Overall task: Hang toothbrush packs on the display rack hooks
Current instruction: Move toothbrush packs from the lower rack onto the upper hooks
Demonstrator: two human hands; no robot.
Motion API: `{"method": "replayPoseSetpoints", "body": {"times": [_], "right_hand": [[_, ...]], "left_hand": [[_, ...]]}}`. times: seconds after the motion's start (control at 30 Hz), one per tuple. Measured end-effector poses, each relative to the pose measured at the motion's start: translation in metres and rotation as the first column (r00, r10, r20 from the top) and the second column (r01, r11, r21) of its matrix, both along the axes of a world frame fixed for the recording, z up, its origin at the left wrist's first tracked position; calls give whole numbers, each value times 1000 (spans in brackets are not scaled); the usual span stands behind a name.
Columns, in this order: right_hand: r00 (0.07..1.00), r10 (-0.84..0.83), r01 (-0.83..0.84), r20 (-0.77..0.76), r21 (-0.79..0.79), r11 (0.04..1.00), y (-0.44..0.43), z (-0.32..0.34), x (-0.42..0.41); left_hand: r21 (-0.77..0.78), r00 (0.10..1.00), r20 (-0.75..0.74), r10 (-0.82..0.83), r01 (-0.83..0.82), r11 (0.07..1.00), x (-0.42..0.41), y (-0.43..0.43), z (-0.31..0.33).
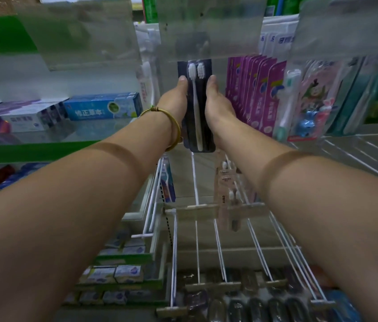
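A dark toothbrush pack (pixel 197 105) is held upright in front of the rack, two white-headed brushes showing through its face. Its top edge goes up behind a frosted plastic tag (pixel 211 29), so I cannot tell whether it is on a hook. The left hand (pixel 175 101) grips the pack's left edge, thumb pressed on the front near the brush heads; the right hand (pixel 218 101) grips the right edge the same way. Both hands are clamped on the pack, one each side. A gold bangle (pixel 171 126) sits on the left wrist.

Just right of the pack hangs a row of purple packs (pixel 255 94), then a child's brush pack (pixel 308 101) with a cartoon figure and a blue toy. Left of it hang white packs (pixel 147 73), partly blurred. Below the hands, white wire hooks (pixel 196 182) jut out towards me; one carries clear packs (pixel 227 196), and dark packs (pixel 248 307) hang lowest down. On the shelf to the left lies a blue toothpaste box (pixel 102 106), with purple boxes (pixel 9 119) beside it.
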State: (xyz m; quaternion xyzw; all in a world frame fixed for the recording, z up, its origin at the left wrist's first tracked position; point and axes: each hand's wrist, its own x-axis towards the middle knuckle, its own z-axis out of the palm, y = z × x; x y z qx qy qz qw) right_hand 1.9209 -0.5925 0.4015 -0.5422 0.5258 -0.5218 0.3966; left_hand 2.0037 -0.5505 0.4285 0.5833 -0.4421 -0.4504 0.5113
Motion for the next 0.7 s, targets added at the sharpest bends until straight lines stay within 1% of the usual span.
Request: {"method": "replayPoseSetpoints", "body": {"times": [0.2,0.33,0.4,0.53,0.7], "right_hand": [[999,22,-23,28,34,999,-6,2,3],[1000,-15,14,21,39,999,5,1,4],[1000,-20,19,13,59,998,15,0,3],[998,-32,36,-50,79,996,48,-9,0],[991,-10,17,-135,48,999,100,-14,-12]], "left_hand": [[22,999,24,32,-32,999,2,-2,5],[-7,995,88,56,-55,998,5,8,4],[-15,994,93,62,-61,998,7,16,4],[-25,980,189,66,-63,998,9,36,2],[-51,964,245,98,-88,995,4,66,-3]]}}
